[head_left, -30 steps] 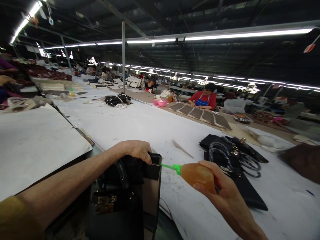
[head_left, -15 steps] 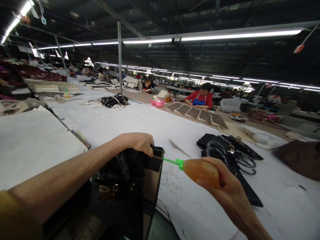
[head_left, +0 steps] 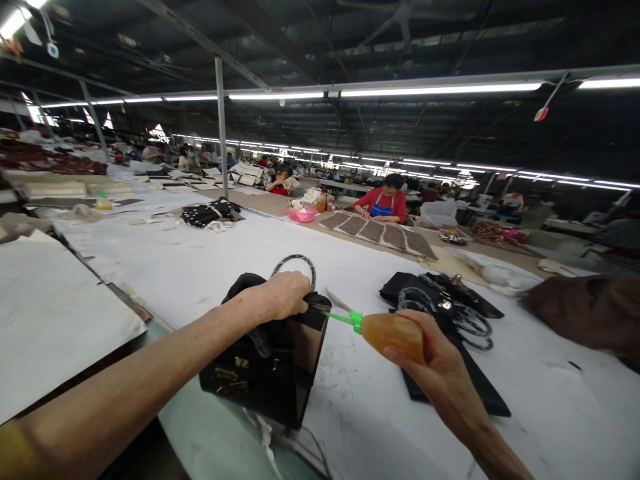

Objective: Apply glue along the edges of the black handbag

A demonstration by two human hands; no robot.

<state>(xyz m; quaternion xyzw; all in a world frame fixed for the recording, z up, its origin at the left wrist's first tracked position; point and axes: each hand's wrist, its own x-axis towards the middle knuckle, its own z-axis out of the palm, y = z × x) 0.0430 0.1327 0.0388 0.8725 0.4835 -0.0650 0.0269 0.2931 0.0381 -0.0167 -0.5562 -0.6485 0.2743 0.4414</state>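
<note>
My left hand (head_left: pixel 287 295) is closed on the top edge of a black handbag (head_left: pixel 255 380) that has gold clasps on its front. A wrapped loop handle (head_left: pixel 299 258) rises behind that hand. In my right hand (head_left: pixel 435 347) lies a squeeze bottle (head_left: pixel 393 335) of amber liquid, probably glue, held on its side. Its thin green nozzle points left, with the tip at the bag's upper edge near my left fingers. The bag's open side shows a brown inner panel (head_left: pixel 306 343). Whether any liquid is coming out cannot be seen.
More black bag pieces with wrapped handles (head_left: pixel 445 313) lie on the white table to the right, beside brown material (head_left: pixel 580 310). Across the table a person in red (head_left: pixel 385 203) leans over striped panels (head_left: pixel 375 233). A pink basin (head_left: pixel 301 213) and a black bundle (head_left: pixel 213 212) sit farther back.
The handbag has come up onto the table edge, and more of it shows, including the loop handle. The nozzle stays at its upper edge. My view has turned slightly right.
</note>
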